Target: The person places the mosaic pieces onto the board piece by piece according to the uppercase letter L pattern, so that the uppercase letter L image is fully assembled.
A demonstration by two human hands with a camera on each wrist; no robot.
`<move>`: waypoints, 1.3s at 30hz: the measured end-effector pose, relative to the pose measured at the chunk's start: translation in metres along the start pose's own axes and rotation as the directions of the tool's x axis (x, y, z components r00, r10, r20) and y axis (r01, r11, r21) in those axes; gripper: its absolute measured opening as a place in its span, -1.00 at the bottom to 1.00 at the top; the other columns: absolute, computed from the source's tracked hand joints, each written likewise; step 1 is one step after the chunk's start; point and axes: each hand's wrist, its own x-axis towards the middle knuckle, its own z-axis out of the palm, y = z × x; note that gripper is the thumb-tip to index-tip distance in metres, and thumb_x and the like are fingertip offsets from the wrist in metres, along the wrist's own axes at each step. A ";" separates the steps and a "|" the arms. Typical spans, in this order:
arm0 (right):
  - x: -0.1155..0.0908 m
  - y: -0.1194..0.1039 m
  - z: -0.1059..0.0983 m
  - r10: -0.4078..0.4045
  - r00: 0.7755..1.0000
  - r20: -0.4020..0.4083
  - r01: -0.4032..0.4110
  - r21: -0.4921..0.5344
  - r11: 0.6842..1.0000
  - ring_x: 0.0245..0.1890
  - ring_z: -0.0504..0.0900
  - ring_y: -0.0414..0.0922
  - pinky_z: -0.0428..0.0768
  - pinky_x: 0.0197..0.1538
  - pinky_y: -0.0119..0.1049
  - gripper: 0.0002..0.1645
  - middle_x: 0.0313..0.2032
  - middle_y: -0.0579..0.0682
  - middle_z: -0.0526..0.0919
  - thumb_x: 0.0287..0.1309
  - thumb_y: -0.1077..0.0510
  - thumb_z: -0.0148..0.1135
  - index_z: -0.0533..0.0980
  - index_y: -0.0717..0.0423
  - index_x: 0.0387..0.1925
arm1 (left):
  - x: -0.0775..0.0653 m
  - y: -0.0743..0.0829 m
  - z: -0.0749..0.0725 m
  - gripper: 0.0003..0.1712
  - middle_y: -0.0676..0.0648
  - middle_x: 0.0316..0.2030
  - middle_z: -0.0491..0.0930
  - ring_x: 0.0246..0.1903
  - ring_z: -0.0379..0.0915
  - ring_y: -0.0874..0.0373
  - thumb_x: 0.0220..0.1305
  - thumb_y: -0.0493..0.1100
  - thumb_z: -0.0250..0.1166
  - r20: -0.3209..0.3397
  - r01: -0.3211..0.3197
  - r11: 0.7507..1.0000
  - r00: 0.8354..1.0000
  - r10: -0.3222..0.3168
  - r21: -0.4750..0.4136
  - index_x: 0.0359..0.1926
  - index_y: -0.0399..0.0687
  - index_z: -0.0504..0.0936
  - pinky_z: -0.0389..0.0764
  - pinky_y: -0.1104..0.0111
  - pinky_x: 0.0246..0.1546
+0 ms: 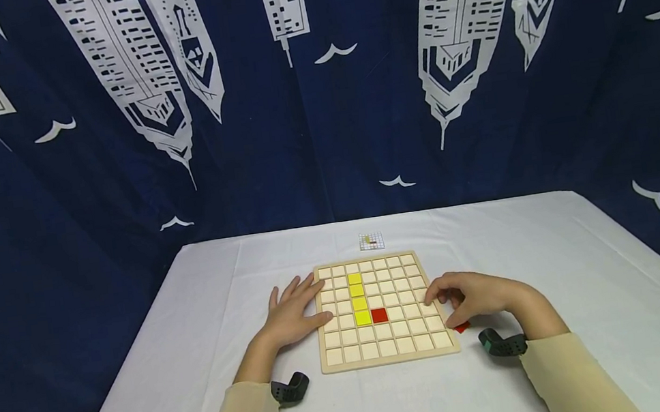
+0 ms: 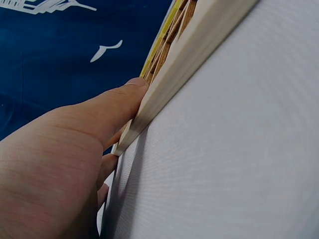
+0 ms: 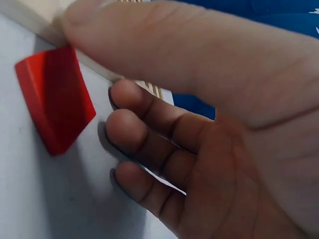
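A wooden grid board point(image 1: 390, 363) lies on the table, with a column of yellow tiles point(image 1: 357, 290) and one red tile point(image 1: 379, 315) in its cells. My left hand point(image 1: 291, 317) rests at the board's left edge, fingers spread and fairly straight. In the left wrist view its thumb point(image 2: 117, 107) lies against the rim. Over the right edge is my right hand point(image 1: 479, 294), index finger reaching onto the board and the other fingers bent. Beside that edge, a loose red tile point(image 3: 60, 99) lies by the thumb point(image 3: 149, 40), not gripped. The right index finger is hidden in the wrist view.
A small card point(image 1: 371, 241) with a coloured grid pattern lies behind the board. White cloth point(image 1: 237, 258) covers the table. A dark blue curtain point(image 1: 309, 133) with white building prints hangs behind it. Each wrist wears a black device point(image 1: 290, 389).
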 end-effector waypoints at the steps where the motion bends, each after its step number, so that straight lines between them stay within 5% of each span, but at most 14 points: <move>1: 0.000 0.000 0.000 0.002 1.000 0.004 -0.002 -0.001 1.000 -0.43 0.40 -0.22 0.43 -0.36 -0.46 -0.49 -0.21 0.04 0.47 -0.09 0.23 0.55 0.58 0.02 -0.04 | 0.000 0.000 0.000 -0.16 0.03 0.58 0.07 0.60 -0.20 -0.07 0.22 0.23 0.31 -0.001 -0.001 1.000 1.000 0.001 0.000 0.48 0.19 0.32 -0.43 -0.22 0.52; 17: -0.011 -0.003 -0.006 0.073 0.996 0.058 -0.070 -0.058 0.996 -0.41 0.33 -0.19 0.31 -0.39 -0.43 -0.48 -0.30 0.00 0.40 -0.23 0.34 0.50 0.51 -0.02 -0.17 | 0.000 0.003 -0.001 -0.17 0.02 0.57 0.08 0.60 -0.19 -0.09 0.23 0.24 0.30 -0.001 -0.011 1.000 1.000 0.011 0.012 0.48 0.19 0.32 -0.41 -0.23 0.52; 26: -0.007 0.005 -0.007 0.033 0.999 -0.003 -0.033 -0.095 0.995 -0.41 0.38 -0.27 0.35 -0.35 -0.45 -0.70 -0.43 -0.08 0.45 -0.11 0.28 0.47 0.58 0.03 -0.28 | 0.000 0.002 -0.001 -0.16 0.02 0.57 0.08 0.60 -0.20 -0.09 0.23 0.24 0.30 0.000 -0.006 1.000 1.000 0.006 0.011 0.48 0.19 0.31 -0.41 -0.23 0.52; 39: -0.003 0.005 -0.003 0.101 0.991 -0.089 -0.107 -0.072 0.992 -0.33 0.45 -0.20 0.44 -0.27 -0.43 -0.77 -0.37 -0.10 0.55 -0.02 0.15 0.43 0.59 0.08 -0.28 | -0.001 0.001 0.000 -0.16 0.02 0.57 0.08 0.59 -0.18 -0.08 0.23 0.24 0.32 -0.003 -0.006 1.000 1.000 0.006 0.006 0.48 0.18 0.32 -0.41 -0.23 0.52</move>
